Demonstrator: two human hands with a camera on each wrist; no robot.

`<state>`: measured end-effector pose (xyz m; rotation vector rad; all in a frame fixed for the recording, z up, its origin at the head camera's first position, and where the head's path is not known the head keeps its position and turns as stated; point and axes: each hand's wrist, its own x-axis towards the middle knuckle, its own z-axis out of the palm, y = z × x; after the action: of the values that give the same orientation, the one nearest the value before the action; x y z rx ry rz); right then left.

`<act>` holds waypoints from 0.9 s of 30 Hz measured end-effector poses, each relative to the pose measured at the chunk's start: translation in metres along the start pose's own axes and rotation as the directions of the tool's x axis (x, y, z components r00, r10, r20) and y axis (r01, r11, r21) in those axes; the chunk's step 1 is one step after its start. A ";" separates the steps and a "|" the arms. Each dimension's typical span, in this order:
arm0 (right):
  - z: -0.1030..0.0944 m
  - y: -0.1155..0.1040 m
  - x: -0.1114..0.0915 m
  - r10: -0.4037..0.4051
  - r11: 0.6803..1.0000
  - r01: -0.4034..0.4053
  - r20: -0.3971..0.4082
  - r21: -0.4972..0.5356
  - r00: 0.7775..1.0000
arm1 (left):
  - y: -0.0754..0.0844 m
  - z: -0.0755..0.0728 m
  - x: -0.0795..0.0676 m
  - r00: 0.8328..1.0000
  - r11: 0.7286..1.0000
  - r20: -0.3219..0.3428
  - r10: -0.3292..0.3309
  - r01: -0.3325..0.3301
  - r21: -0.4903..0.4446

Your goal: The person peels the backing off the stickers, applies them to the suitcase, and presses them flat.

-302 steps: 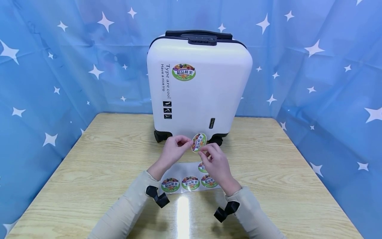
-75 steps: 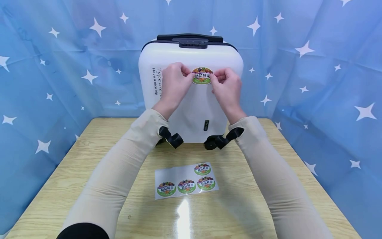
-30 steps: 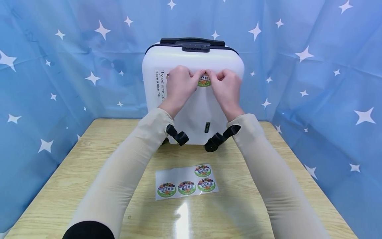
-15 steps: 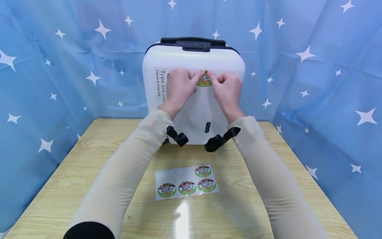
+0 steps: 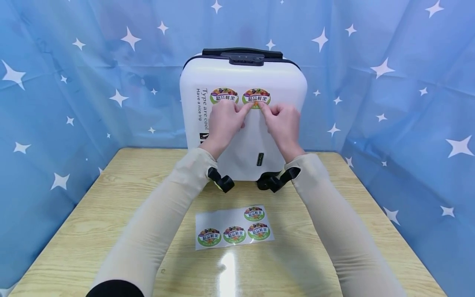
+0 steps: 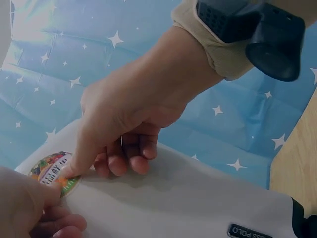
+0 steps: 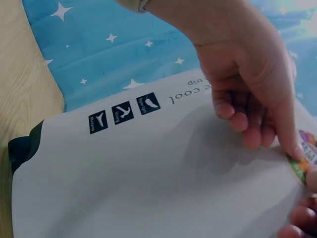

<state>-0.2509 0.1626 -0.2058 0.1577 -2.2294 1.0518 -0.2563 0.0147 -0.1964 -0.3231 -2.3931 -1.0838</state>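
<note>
An oval fruit-label sticker (image 5: 256, 94) lies on the upper front of a white suitcase (image 5: 245, 76), right of a matching oval sticker (image 5: 224, 93) partly hidden by the left hand. My left hand (image 5: 225, 123) presses its thumb on the lower part of the right-hand sticker. Beside it, the thumb of my right hand (image 5: 283, 123) presses there too, the thumb tips close together. In the left wrist view, the right hand's other fingers (image 6: 118, 163) curl under the palm. The left hand's fingers (image 7: 251, 134) curl likewise in the right wrist view.
A sticker sheet (image 5: 219, 218) bearing several oval stickers lies on the wooden table (image 5: 137, 198) before the suitcase. Black wheels (image 5: 265, 181) and a black top handle (image 5: 241, 52) belong to the suitcase. A blue star-patterned curtain (image 5: 92, 103) surrounds the table.
Both hands carried the sticker from above the sheet up to the suitcase. It now lies flat there, and the thumbs have slid from its top edge down to its lower part.
</note>
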 end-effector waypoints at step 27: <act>-0.008 0.005 0.007 0.175 0.984 -0.173 -0.028 0.051 0.984 | -0.004 -0.001 0.002 0.992 0.982 0.019 -0.128 0.129 -0.137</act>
<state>-0.2539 0.1726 -0.2010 -0.0341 -2.2202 1.1933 -0.2590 0.0112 -0.1976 -0.2237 -2.3804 -1.3135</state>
